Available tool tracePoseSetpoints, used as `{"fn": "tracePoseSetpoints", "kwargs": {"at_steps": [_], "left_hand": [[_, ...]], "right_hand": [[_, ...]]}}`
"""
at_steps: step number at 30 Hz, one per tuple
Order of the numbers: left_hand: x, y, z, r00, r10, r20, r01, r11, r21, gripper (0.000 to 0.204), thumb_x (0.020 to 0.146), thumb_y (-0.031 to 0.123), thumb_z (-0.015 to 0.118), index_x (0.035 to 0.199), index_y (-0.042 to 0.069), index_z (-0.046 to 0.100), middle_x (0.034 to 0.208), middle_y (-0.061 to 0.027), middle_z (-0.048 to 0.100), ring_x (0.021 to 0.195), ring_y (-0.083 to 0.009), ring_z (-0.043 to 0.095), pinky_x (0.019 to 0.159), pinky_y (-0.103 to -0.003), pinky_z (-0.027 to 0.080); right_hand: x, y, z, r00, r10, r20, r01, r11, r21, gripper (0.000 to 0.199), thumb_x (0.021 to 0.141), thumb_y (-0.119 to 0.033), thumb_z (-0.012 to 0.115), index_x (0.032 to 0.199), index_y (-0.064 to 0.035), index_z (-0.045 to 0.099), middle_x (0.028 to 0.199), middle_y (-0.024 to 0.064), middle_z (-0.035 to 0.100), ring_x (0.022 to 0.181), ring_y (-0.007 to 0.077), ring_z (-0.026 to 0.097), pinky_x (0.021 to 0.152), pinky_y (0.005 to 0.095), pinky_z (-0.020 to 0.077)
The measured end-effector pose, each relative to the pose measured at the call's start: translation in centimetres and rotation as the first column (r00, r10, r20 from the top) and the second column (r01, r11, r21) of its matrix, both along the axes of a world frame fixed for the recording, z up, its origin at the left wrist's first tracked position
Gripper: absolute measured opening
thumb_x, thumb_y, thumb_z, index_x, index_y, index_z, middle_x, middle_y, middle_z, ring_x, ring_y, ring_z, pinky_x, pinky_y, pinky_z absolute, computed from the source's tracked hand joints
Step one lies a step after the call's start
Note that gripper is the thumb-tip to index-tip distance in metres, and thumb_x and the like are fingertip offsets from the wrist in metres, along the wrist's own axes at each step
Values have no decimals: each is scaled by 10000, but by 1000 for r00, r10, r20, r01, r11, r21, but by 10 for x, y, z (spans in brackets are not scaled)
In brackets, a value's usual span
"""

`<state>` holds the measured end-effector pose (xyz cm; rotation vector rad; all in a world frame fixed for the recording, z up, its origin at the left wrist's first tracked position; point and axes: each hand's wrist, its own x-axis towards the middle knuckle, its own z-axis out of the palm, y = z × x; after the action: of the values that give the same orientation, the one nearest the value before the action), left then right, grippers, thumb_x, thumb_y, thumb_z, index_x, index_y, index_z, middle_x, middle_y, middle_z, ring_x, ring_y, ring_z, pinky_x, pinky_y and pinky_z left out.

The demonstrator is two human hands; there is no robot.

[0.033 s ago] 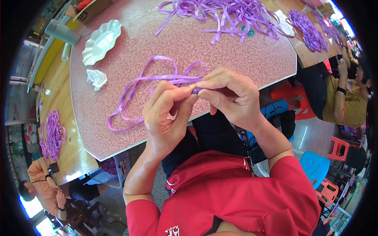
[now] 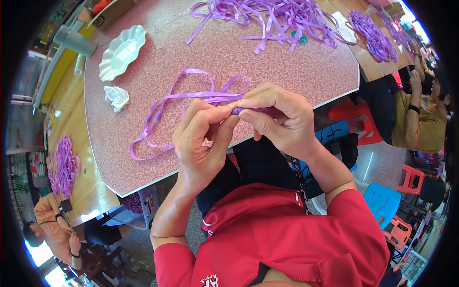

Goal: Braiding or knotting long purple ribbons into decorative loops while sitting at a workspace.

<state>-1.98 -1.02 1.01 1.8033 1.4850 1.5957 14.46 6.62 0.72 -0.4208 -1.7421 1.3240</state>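
Pink table (image 2: pixel 287 71): white dish (image 2: pixel 122 52), crumpled tissue (image 2: pixel 117 97), ribbon pile (image 2: pixel 272 16); hands pinch ribbon (image 2: pixel 191 98).

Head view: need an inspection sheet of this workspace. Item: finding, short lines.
Surface: pink speckled table, edge close to the person.
Job's things: purple ribbon, looped on the table, its end pinched between both hands.
Clutter: pile of purple ribbons at the far side; white scalloped dish; crumpled white paper.
Grippers: left hand and right hand, both closed on the ribbon, fingertips meeting.
Cables: nothing seen.
Surroundings: wooden tables with more ribbon heaps; seated people left and right; red and blue plastic stools.
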Motion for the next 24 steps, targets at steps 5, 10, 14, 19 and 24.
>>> {"fn": "tracePoseSetpoints", "kwargs": {"at_steps": [5,10,14,19,24], "left_hand": [[10,1,-1,998,19,52,-18,1000,-4,161,842,-15,707,996,-1,665,802,-59,569,624,-116,499,535,-245,382],[8,3,-12,981,-81,174,90,995,-46,194,897,48,667,1079,-4,627,874,-85,600,715,-151,566,615,-270,454],[6,6,-10,982,-101,160,113,991,-71,253,900,60,667,1131,5,580,915,-109,613,745,-185,601,646,-287,479],[-11,11,-5,927,-131,-350,139,990,-4,229,887,71,653,1080,27,537,835,-127,567,658,-279,585,566,-351,458],[-15,14,-10,922,-170,-349,186,982,13,167,888,71,636,1019,26,543,754,-113,506,599,-278,536,519,-370,423]], "right_hand": [[-1,-2,-7,997,-53,-50,51,998,-46,169,861,86,628,1021,31,631,987,109,633,705,81,618,516,189,502],[0,-5,0,995,-29,-92,-2,949,-316,147,865,71,625,1008,35,615,978,88,630,697,68,612,531,186,505],[2,-2,3,995,52,-83,-81,913,-400,123,881,38,622,1004,37,620,966,86,634,689,66,611,528,185,505],[5,1,9,989,144,-24,-138,868,-477,122,886,19,627,1006,42,624,945,88,648,670,73,615,528,196,516],[5,0,9,989,146,11,-126,888,-442,133,889,16,646,1016,56,640,922,90,662,638,83,618,537,204,524]]}}
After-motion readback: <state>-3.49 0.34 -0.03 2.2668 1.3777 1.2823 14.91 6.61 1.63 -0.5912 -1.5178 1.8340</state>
